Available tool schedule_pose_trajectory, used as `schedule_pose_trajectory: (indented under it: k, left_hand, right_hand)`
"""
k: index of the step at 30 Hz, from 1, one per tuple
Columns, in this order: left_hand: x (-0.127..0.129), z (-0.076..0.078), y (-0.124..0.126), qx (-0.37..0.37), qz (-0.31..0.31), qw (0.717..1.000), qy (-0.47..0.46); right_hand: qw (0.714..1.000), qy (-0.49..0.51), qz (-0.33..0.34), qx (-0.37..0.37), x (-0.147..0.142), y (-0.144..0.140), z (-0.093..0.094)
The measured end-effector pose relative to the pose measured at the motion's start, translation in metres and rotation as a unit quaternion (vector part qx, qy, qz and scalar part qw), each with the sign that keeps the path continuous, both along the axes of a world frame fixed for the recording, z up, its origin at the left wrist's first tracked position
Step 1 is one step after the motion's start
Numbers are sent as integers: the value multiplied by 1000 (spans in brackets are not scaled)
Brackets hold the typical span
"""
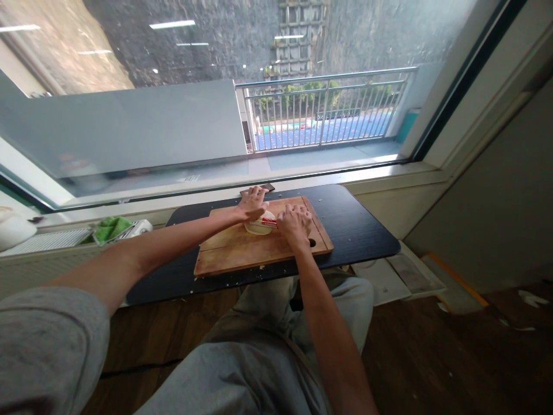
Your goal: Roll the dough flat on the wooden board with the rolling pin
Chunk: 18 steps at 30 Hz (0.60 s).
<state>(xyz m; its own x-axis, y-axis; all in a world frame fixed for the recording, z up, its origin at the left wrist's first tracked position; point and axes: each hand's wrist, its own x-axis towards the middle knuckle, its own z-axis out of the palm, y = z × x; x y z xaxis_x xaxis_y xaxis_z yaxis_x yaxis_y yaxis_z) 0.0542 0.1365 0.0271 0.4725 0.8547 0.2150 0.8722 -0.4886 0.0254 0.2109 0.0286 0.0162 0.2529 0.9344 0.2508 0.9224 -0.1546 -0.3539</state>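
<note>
A wooden cutting board (242,253) lies on a low black table (358,230). On the board sits a pale round piece of dough (259,227) under a thin rolling stick with a red-and-white band (268,220). My left hand (253,203) lies flat with spread fingers on the stick's left end. My right hand (295,221) is curled over its right end, next to the dough. Most of the stick is hidden under my hands.
The table stands against a large window (242,121) with a sill. A dark flat object (265,187) lies at the table's far edge. A green cloth (110,227) and a white item sit on the ledge at left. Crumbs dot the table. My knees are under the near edge.
</note>
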Motion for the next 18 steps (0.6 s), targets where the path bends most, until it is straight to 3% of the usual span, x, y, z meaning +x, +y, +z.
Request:
schedule_pose_trajectory:
  k: [5,10,14,18]
  left_hand:
    - [-10,-9,-13,-26,17,999,13]
    - [-16,-15,-44,-65,67,996,17]
    - [-13,-10,-61,-48,87,995,8]
    - [-12,-3,-53,-33,78,996,-4]
  right_hand:
    - [1000,-5,-11,-9,-5,-4,-3]
    - [999,-22,-14,39,-6,-8,-10]
    - [999,-21,-14,46,-5,-9,-12]
    - [998,-18,-14,50,-6,-10,-12]
